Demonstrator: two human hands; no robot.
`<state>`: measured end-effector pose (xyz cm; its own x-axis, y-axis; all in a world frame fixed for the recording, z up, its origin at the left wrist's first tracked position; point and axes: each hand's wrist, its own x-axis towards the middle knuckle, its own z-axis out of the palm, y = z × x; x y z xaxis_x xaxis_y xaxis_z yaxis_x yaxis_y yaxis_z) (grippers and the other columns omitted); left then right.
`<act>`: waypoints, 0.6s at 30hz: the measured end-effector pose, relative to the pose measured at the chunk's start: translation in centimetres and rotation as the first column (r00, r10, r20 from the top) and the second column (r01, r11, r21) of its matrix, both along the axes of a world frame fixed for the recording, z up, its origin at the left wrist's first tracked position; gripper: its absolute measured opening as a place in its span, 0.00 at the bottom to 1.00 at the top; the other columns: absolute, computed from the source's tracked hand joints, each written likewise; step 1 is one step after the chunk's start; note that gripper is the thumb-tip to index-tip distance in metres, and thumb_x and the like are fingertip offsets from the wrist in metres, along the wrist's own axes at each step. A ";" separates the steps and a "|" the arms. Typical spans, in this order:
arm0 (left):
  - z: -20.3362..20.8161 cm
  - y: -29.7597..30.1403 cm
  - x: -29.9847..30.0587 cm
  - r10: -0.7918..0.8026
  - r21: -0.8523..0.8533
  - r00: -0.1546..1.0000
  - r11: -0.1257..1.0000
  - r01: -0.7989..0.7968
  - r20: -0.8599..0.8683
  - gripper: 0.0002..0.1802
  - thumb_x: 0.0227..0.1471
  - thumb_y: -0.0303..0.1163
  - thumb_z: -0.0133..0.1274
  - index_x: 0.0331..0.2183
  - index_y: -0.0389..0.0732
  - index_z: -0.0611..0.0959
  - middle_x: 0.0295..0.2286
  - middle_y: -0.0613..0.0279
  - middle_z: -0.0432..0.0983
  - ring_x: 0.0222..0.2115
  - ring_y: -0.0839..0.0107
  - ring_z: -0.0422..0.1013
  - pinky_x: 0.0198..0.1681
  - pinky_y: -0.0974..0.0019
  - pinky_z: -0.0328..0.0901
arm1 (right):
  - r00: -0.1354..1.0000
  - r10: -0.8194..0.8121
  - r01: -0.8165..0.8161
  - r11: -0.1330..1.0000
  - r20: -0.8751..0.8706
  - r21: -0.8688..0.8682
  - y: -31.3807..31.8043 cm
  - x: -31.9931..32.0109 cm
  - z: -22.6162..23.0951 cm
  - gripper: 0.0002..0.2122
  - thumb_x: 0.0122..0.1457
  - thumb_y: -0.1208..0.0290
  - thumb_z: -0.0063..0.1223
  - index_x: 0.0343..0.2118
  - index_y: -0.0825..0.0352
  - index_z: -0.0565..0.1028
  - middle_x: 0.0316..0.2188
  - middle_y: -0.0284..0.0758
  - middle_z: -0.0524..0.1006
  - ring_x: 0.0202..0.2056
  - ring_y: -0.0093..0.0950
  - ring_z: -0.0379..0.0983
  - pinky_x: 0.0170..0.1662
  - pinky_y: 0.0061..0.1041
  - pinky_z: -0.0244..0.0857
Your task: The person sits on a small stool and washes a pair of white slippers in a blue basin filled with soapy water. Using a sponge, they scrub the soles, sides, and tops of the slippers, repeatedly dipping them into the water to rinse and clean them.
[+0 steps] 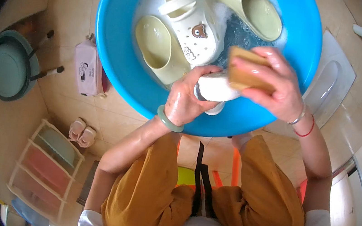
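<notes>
My left hand [187, 92] grips a white shoe [217, 86] at the near side of the blue basin [107, 64]. In my right hand [278, 82] is a tan block-shaped scrubber [247, 70], pressed against or held just over the shoe's right end; its underside is hidden and its outline blurred. A white clog [200, 35] with a bear charm lies in the basin beyond my left hand. Pale green clogs lie on either side of it, one clog [153, 45] to the left and the other clog [254, 10] to the far right. Sudsy water [241, 34] shows between them.
A pink pouch [88, 66] and stacked green basins [9, 65] are on the left, with pink slippers [82, 133] and a tiered rack [48, 164] nearer. A squat toilet [330, 75] is set in the floor at right. My knees are close to the blue basin.
</notes>
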<state>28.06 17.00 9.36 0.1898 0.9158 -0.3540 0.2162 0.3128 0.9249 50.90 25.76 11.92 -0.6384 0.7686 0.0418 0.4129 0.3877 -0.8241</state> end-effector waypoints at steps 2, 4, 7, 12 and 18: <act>-0.2 -0.5 0.0 -0.041 0.038 0.995 0.998 0.045 -0.087 0.33 0.41 0.29 0.70 0.51 0.39 0.76 0.45 0.53 0.79 0.48 0.66 0.76 0.51 0.64 0.69 | 0.999 -0.022 0.024 0.996 0.025 -0.082 -0.6 1.7 -0.3 0.21 0.46 0.66 0.69 0.46 0.59 0.81 0.45 0.40 0.75 0.43 0.38 0.75 0.44 0.33 0.72; -0.2 -0.6 0.1 -0.027 0.059 0.996 0.998 0.032 -0.084 0.32 0.41 0.30 0.70 0.50 0.40 0.77 0.42 0.51 0.80 0.44 0.59 0.77 0.47 0.62 0.71 | 0.999 -0.038 0.038 0.998 0.001 -0.054 -1.5 1.3 0.1 0.21 0.47 0.64 0.69 0.46 0.58 0.81 0.45 0.39 0.75 0.42 0.38 0.75 0.44 0.33 0.71; -2.4 -1.9 0.1 -0.010 0.164 0.996 0.986 -0.004 0.084 0.30 0.44 0.29 0.67 0.51 0.42 0.77 0.42 0.53 0.79 0.45 0.56 0.76 0.47 0.60 0.71 | 0.999 0.049 -0.047 0.990 -0.017 0.132 -1.2 -3.1 1.8 0.22 0.46 0.56 0.68 0.47 0.51 0.82 0.42 0.36 0.75 0.40 0.33 0.74 0.43 0.31 0.68; -2.4 -1.7 -0.2 -0.033 0.252 0.989 0.968 -0.004 0.141 0.28 0.49 0.29 0.65 0.52 0.43 0.77 0.45 0.56 0.78 0.48 0.59 0.74 0.50 0.59 0.69 | 0.981 0.173 -0.187 0.967 0.092 0.171 -0.2 -5.9 2.9 0.22 0.46 0.57 0.68 0.48 0.49 0.81 0.44 0.36 0.74 0.42 0.34 0.74 0.43 0.32 0.69; -0.5 -0.6 -0.7 0.026 0.023 1.000 0.999 -0.026 -0.005 0.31 0.42 0.28 0.70 0.49 0.41 0.77 0.44 0.54 0.79 0.45 0.64 0.77 0.48 0.65 0.70 | 0.992 -0.028 0.022 0.999 0.126 0.045 -1.9 2.7 -1.6 0.25 0.45 0.60 0.69 0.49 0.55 0.81 0.45 0.38 0.74 0.44 0.36 0.74 0.47 0.34 0.69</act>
